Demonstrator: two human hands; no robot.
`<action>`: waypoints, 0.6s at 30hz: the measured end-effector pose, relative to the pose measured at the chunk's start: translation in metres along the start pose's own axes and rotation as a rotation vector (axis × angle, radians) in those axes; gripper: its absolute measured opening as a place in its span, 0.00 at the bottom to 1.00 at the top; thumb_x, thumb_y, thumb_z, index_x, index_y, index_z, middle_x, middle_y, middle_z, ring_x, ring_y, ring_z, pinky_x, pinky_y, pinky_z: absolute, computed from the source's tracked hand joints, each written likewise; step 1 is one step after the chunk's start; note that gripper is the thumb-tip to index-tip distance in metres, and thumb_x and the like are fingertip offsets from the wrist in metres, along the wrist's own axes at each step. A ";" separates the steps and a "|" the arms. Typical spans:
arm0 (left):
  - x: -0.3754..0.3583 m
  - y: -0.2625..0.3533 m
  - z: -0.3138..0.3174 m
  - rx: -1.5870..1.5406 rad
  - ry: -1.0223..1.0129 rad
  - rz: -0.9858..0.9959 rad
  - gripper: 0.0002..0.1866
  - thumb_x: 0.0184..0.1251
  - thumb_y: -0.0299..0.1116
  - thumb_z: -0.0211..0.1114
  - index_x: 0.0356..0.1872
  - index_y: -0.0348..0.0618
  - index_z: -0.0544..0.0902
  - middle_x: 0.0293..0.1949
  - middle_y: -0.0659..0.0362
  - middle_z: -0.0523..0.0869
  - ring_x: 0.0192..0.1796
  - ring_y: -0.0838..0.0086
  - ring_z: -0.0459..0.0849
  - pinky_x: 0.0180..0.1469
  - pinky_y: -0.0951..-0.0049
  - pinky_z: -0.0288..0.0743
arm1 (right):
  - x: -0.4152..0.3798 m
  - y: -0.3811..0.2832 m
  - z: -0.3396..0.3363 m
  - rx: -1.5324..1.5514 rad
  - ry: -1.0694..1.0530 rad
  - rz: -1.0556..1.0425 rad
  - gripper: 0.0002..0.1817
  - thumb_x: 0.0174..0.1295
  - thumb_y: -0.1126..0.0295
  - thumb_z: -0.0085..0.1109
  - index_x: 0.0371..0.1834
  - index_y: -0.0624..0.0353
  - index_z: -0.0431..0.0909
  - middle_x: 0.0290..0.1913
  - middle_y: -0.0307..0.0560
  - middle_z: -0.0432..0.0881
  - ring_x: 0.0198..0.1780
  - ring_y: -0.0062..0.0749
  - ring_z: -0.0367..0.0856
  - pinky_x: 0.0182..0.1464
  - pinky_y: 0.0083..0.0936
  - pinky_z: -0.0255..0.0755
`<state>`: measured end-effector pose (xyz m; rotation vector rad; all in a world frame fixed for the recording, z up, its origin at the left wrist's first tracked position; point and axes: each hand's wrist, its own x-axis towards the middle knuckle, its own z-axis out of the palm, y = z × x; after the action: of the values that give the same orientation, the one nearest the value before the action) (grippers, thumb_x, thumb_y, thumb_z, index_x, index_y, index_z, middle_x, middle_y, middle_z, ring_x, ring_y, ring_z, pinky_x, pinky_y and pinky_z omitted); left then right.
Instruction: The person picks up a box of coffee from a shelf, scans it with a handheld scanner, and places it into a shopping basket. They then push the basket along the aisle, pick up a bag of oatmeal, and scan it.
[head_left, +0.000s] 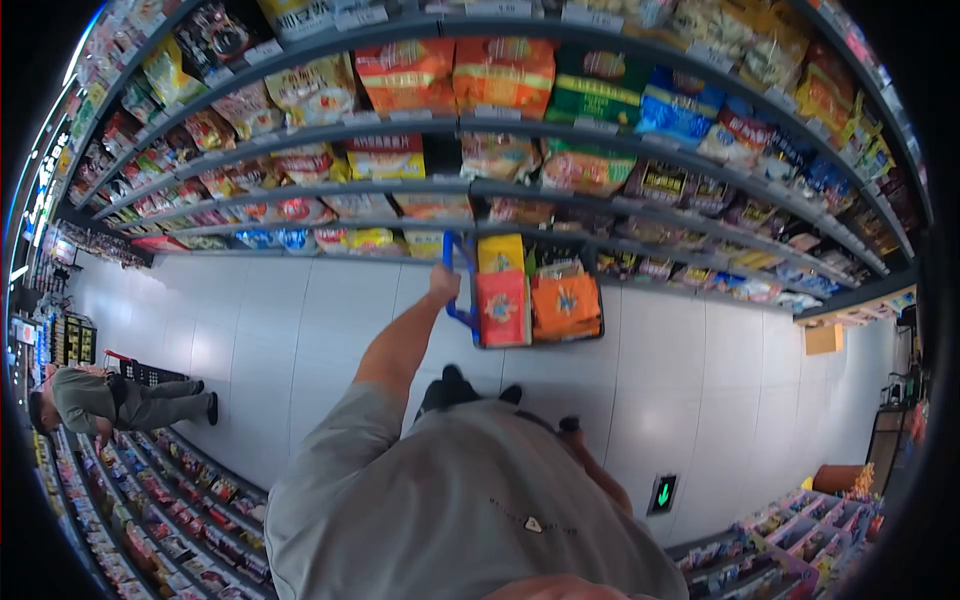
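Snack shelves behind, apparently, basket.

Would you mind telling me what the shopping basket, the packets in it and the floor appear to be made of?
The shopping basket looks like dark wire or mesh with blue plastic handles, gripped by the left hand. The packets seem glossy printed plastic film, judging by their sheen. The floor looks like polished pale tile, with visible joints and soft reflections.

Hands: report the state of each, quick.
Left hand: closed on the blue handle of the shopping basket.
Right hand: out of sight at the person's side; cannot be told.
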<state>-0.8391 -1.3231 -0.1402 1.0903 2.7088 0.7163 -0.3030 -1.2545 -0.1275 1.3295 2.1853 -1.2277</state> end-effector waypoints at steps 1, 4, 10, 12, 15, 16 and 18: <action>-0.001 0.038 -0.035 -0.277 -0.109 -0.437 0.08 0.48 0.27 0.59 0.23 0.29 0.77 0.22 0.40 0.82 0.29 0.49 0.84 0.31 0.57 0.79 | 0.003 0.019 0.015 -0.089 0.108 -0.144 0.14 0.49 0.64 0.62 0.36 0.60 0.77 0.26 0.51 0.80 0.27 0.40 0.80 0.32 0.37 0.75; 0.004 0.022 -0.020 -0.427 -0.048 -0.509 0.07 0.49 0.24 0.56 0.24 0.28 0.75 0.19 0.41 0.80 0.23 0.52 0.84 0.24 0.57 0.78 | 0.003 0.005 0.007 0.208 -0.037 0.174 0.09 0.50 0.66 0.62 0.28 0.59 0.76 0.19 0.44 0.77 0.17 0.31 0.75 0.22 0.32 0.71; -0.006 0.054 -0.076 -0.542 -0.122 -0.555 0.06 0.50 0.23 0.55 0.20 0.28 0.75 0.15 0.44 0.79 0.17 0.57 0.83 0.19 0.61 0.76 | -0.015 -0.007 0.012 0.250 0.018 0.225 0.07 0.50 0.67 0.62 0.24 0.59 0.76 0.18 0.41 0.77 0.18 0.29 0.76 0.20 0.31 0.70; -0.006 0.047 -0.076 -0.559 -0.138 -0.556 0.06 0.50 0.22 0.56 0.19 0.29 0.75 0.15 0.47 0.78 0.16 0.60 0.81 0.17 0.62 0.75 | -0.020 -0.015 0.019 0.269 0.008 0.306 0.07 0.49 0.68 0.62 0.22 0.59 0.77 0.18 0.41 0.77 0.18 0.28 0.76 0.20 0.31 0.70; -0.008 0.048 -0.091 -0.576 -0.136 -0.582 0.06 0.51 0.22 0.56 0.20 0.29 0.75 0.15 0.47 0.79 0.16 0.60 0.81 0.16 0.62 0.75 | -0.023 -0.032 0.031 0.194 0.000 0.328 0.09 0.50 0.64 0.62 0.23 0.59 0.78 0.19 0.43 0.79 0.19 0.31 0.78 0.25 0.33 0.72; -0.010 0.050 -0.097 -0.573 -0.124 -0.614 0.06 0.51 0.23 0.54 0.21 0.29 0.75 0.17 0.45 0.80 0.18 0.59 0.83 0.18 0.61 0.76 | -0.024 -0.039 0.037 0.107 0.026 0.313 0.11 0.50 0.61 0.61 0.25 0.59 0.79 0.21 0.46 0.80 0.23 0.36 0.80 0.28 0.35 0.73; -0.010 0.044 -0.098 -0.592 -0.138 -0.600 0.05 0.51 0.23 0.54 0.22 0.29 0.75 0.17 0.45 0.80 0.18 0.58 0.83 0.18 0.61 0.76 | -0.021 -0.049 0.055 0.019 0.046 0.302 0.13 0.49 0.59 0.61 0.26 0.59 0.80 0.24 0.49 0.82 0.27 0.41 0.82 0.32 0.37 0.74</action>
<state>-0.8336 -1.3401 -0.0335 0.1712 2.2640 1.1458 -0.3417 -1.3198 -0.1219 1.6379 1.9150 -1.1123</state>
